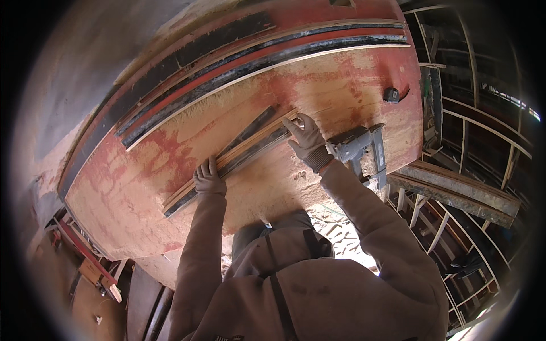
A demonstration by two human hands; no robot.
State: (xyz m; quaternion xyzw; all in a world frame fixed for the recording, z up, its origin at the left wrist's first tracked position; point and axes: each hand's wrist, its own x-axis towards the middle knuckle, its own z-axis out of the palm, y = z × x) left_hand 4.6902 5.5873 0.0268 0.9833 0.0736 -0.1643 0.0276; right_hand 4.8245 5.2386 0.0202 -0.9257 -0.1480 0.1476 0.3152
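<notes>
Several long thin plywood strips (239,149), dark-faced with pale edges, lie bundled diagonally on a worn red-stained plywood board (142,187). My gloved left hand (208,178) presses flat on the lower part of the bundle, fingers together. At the bundle's upper end, my gloved right hand (306,136) grips the tip of a pale strip. A grey nail gun (362,150) rests on the board just right of my right wrist.
More dark strips (256,57) lie along the board's far edge. A small black tape measure (391,95) sits near the right corner. Beyond the right edge a timber beam (455,193) and scaffold framing (483,136) drop away. Timber scraps (99,278) lie lower left.
</notes>
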